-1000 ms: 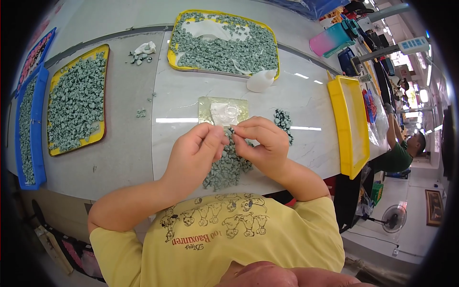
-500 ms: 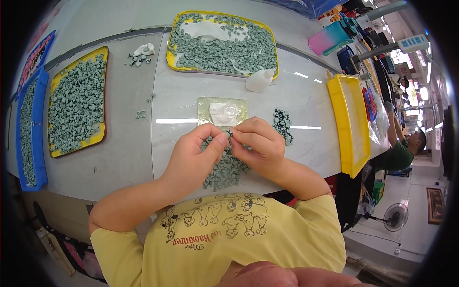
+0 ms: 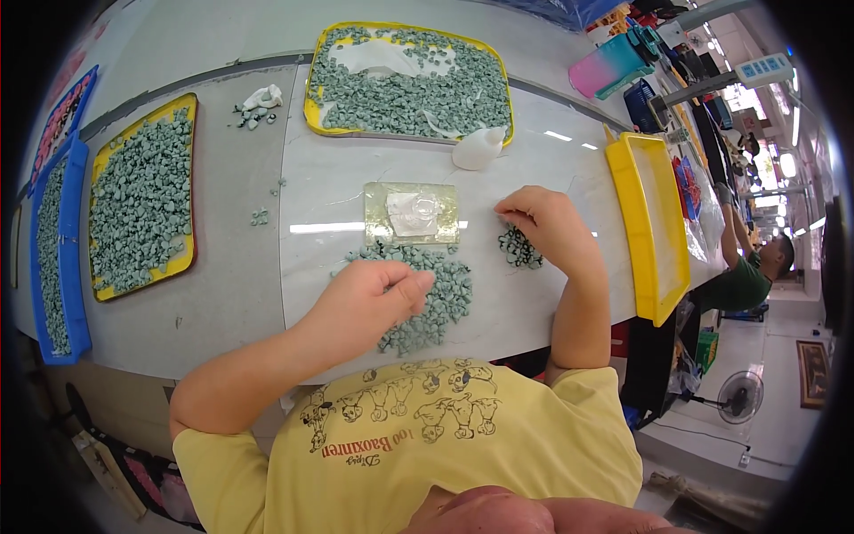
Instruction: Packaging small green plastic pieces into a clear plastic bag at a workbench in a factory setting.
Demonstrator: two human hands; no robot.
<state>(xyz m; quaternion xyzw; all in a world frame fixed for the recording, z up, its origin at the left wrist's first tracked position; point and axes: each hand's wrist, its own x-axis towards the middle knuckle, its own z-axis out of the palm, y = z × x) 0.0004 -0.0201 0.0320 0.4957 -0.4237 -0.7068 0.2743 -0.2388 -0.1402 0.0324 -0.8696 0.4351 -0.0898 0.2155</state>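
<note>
My left hand [image 3: 378,301] hovers over a loose pile of small grey-green pieces [image 3: 447,307], thumb and forefinger pressed together; whatever is between them is too small to make out. My right hand [image 3: 544,222] is above a smaller heap of darker-edged green pieces [image 3: 519,249], fingers bent and closed together, their tips partly hidden. Beyond the near pile lies a pale green-gold mat [image 3: 378,214] with a crumpled white sheet [image 3: 411,216] on it. A white squeeze bottle [image 3: 477,151] leans beside the far tray.
A yellow tray [image 3: 309,114] of green pieces lies at the back, another yellow tray [image 3: 189,258] at left, next to a blue bin [image 3: 76,303]. A yellow trough [image 3: 633,231] stands at right. Farther back is a pink-and-teal water bottle [image 3: 612,64]. Another person [image 3: 745,280] works at far right.
My hands have parted from their meeting point over the near pile. The right has moved right to the smaller heap; the left has stayed near the pile, slightly lower.
</note>
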